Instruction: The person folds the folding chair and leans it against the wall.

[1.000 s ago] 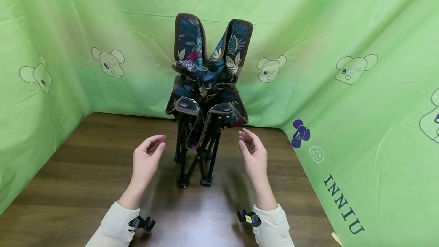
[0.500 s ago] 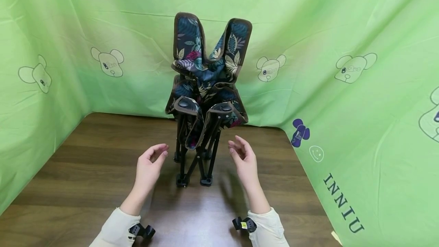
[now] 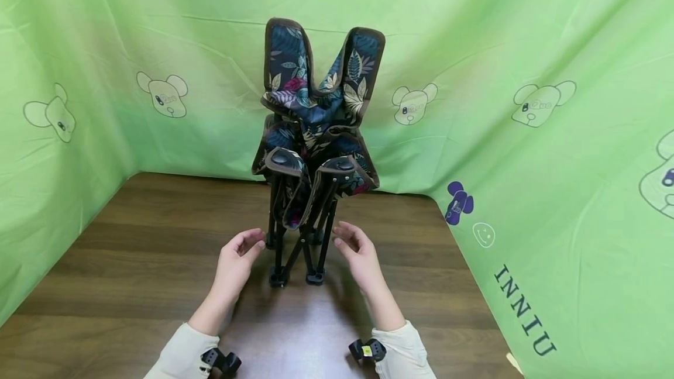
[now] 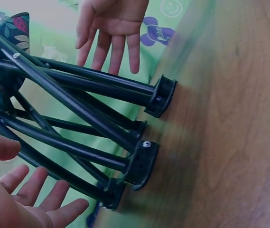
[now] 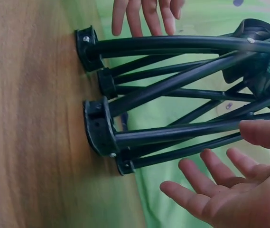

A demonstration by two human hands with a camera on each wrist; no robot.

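1. A folded chair (image 3: 316, 133) stands upright on the brown wooden desk (image 3: 131, 274), near the back edge and about in the middle between the left and right sides.
2. The chair has dark cloth with leaves and flowers on it, and the cloth is bunched up at the top.
3. The chair's black legs (image 3: 300, 238) are squeezed close together, and its black feet (image 3: 278, 276) sit on the desk.
4. The left hand (image 3: 236, 262) is just beside the legs on the left side, with its palm turned toward them.
5. Its fingers (image 4: 40, 194) are spread and loose, and it holds nothing. It does not touch the legs.
6. The right hand (image 3: 359, 256) is just beside the legs on the right side, also with its palm turned toward them.
7. Its fingers (image 5: 206, 178) are loose and a little bent, and it holds nothing. It is close to the legs but not touching.
8. The 2 hands face each other with the chair legs between them.
9. A green cloth (image 3: 526, 45) with little bear pictures hangs behind the desk and along both sides.
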